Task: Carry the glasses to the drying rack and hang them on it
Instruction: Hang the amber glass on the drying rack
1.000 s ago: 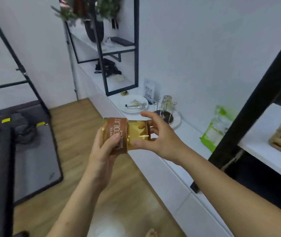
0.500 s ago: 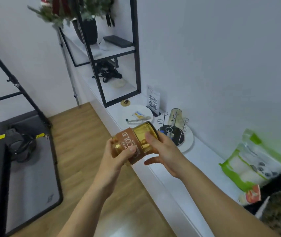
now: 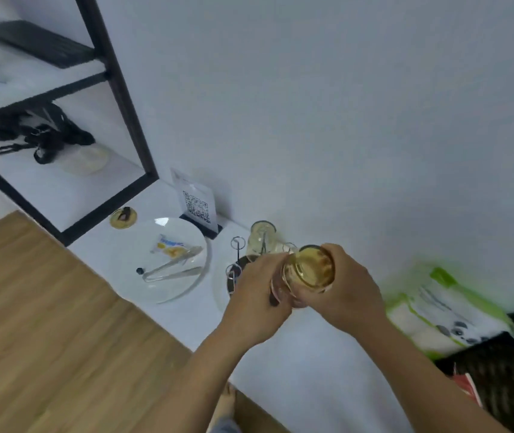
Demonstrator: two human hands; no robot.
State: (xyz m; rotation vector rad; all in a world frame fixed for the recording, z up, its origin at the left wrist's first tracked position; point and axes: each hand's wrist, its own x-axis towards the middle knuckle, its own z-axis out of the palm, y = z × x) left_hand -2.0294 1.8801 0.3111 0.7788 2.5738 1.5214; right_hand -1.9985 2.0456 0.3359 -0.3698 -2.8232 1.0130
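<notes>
An amber glass [image 3: 308, 269] with a brown label is held upside down, its base toward me, directly over the wire drying rack [image 3: 237, 245]. My left hand [image 3: 257, 289] grips its lower, labelled end from the left. My right hand [image 3: 348, 289] wraps its right side. A clear glass [image 3: 261, 237] hangs inverted on a rear prong of the rack, just behind my hands. The rack's dark base and most prongs are hidden behind my hands.
A white plate [image 3: 143, 276] with tongs [image 3: 173, 270] and a snack packet lies left of the rack. A QR code stand [image 3: 196, 204] leans at the wall. A green-and-white packet [image 3: 443, 310] lies at the right. A black shelf frame [image 3: 118, 89] rises at the left.
I have come closer to the counter. The amber glass was turned from lying sideways to upside down and moved forward until it sits over the rack. Both hands stayed on it.
</notes>
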